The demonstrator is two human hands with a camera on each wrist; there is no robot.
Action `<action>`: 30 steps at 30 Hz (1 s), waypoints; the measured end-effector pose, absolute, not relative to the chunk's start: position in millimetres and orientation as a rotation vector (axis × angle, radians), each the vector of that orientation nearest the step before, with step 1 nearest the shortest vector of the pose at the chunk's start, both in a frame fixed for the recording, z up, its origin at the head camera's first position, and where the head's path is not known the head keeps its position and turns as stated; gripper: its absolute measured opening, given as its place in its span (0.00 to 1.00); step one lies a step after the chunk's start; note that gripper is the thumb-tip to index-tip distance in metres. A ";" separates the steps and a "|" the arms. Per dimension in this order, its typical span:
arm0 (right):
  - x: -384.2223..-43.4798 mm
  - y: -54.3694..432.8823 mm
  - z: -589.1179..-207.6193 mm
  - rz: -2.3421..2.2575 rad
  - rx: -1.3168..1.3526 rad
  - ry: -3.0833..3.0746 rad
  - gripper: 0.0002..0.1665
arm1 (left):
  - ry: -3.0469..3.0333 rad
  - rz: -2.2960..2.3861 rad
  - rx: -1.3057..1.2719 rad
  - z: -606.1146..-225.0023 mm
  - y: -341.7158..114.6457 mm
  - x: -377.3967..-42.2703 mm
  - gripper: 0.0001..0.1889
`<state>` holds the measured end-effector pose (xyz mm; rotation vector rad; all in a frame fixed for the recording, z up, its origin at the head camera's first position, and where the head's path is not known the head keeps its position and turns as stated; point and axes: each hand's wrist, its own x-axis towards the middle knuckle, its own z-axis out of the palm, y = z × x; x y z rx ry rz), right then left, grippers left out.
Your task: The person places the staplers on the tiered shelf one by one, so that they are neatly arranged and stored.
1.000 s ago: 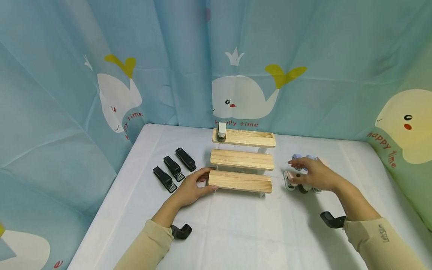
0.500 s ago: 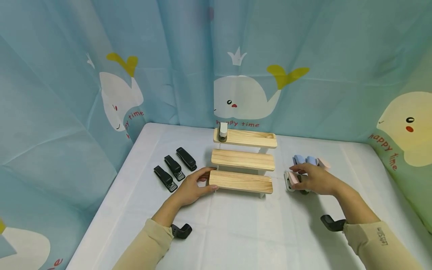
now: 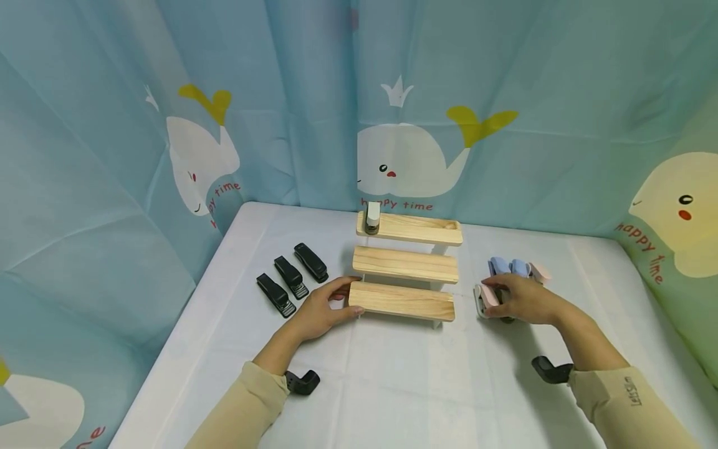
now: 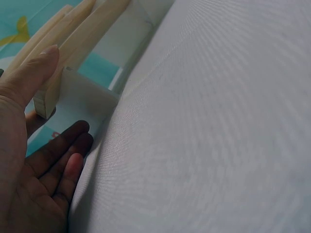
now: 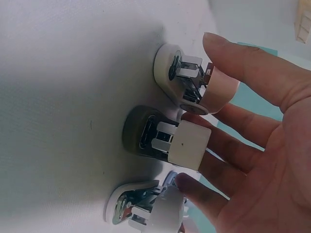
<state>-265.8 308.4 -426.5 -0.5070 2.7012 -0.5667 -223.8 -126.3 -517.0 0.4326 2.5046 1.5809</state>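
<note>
A three-tier wooden shelf (image 3: pixel 401 300) stands mid-table on white supports. My left hand (image 3: pixel 318 313) holds the left end of its lowest plank, thumb in front and a finger behind; the other fingers are loosely bent in the left wrist view. At the right, my right hand (image 3: pixel 524 299) has thumb and index finger around a small pink-topped stapler (image 5: pixel 219 90), which rests on its white base on the table. Beside it stand a dark-based stapler with a cream top (image 5: pixel 189 144) and a white stapler (image 5: pixel 165 211), near the other fingers.
Two blue staplers (image 3: pixel 507 267) and another pink one (image 3: pixel 540 272) sit just behind the right hand. Three black staplers (image 3: pixel 291 277) lie left of the shelf. A white-topped stapler (image 3: pixel 373 217) stands on the top tier's left end. A whale-print curtain (image 3: pixel 314 112) hangs behind the table.
My right hand has come down onto the pink-topped stapler, and its thumb and index finger have closed in around it. The left hand keeps its place at the shelf.
</note>
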 end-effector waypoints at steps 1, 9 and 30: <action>-266.0 308.4 -426.4 -0.569 -0.504 2.697 0.47 | 2.503 1.580 0.429 -516.5 -126.3 -223.9 0.34; -267.9 308.6 -428.1 -0.589 -0.490 2.680 0.46 | 2.507 1.565 0.426 -514.4 -126.6 -224.9 0.35; -263.5 305.4 -435.7 -0.647 -0.513 2.716 0.41 | 2.498 1.575 0.429 -515.4 -125.9 -223.9 0.35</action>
